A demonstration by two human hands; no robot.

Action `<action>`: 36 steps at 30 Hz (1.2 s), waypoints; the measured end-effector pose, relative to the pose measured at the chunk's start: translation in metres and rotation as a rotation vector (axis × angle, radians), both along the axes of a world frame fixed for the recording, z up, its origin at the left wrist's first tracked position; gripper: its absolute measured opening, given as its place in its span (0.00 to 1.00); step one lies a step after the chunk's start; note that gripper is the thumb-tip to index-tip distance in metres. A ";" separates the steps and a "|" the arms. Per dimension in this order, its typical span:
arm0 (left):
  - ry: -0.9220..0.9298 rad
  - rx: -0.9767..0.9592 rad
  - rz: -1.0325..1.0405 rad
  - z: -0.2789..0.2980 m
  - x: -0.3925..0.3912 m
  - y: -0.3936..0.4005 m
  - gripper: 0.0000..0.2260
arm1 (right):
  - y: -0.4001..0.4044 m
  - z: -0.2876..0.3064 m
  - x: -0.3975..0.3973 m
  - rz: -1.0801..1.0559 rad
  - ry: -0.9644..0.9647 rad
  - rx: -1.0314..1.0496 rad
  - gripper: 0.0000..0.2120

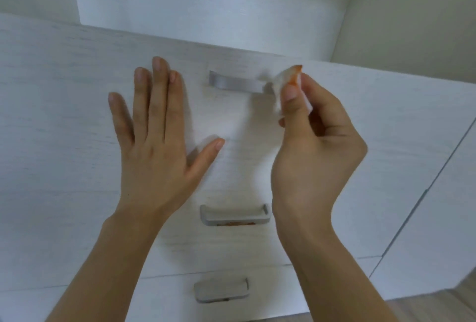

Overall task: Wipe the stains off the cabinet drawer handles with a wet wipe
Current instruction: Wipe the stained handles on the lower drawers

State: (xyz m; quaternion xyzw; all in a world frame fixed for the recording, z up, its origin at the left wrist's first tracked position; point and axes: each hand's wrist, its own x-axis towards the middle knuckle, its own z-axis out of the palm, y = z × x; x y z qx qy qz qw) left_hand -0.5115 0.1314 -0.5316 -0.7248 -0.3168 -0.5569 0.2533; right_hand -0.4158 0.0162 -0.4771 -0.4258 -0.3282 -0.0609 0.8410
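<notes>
Pinching the wet wipe (288,84) in my right hand (316,156), thumb pressed against it w/ the other fingers curled behind. The wipe is folded small, white, w/ an orange-red smear on its upper edge. It sits at the right end of the top handle (235,83), covering that end; can't tell if it's actually touching the metal.

My left hand (157,141) is spread wide and flat on the drawer front (64,115), holding nothing, just left of the top handle and a bit below it. Thumb sticks out to the right, pointing under that handle.

The top handle is a grey metal bar; the part I can see looks clean, though there's a faint yellowish mark on the white panel just below its left end.

Straight below the top handle, between my two wrists, is the middle handle (234,214). It has an orange-red stain along its lower front edge, approx. centre to right.

Further below again, on the next drawer down, is the bottom handle (221,289), same grey type. No stain visible on it from this angle.
</notes>
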 end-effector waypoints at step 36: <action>0.073 0.167 0.110 -0.166 0.004 0.017 0.31 | -0.015 -0.181 0.030 -0.139 -0.094 -0.456 0.10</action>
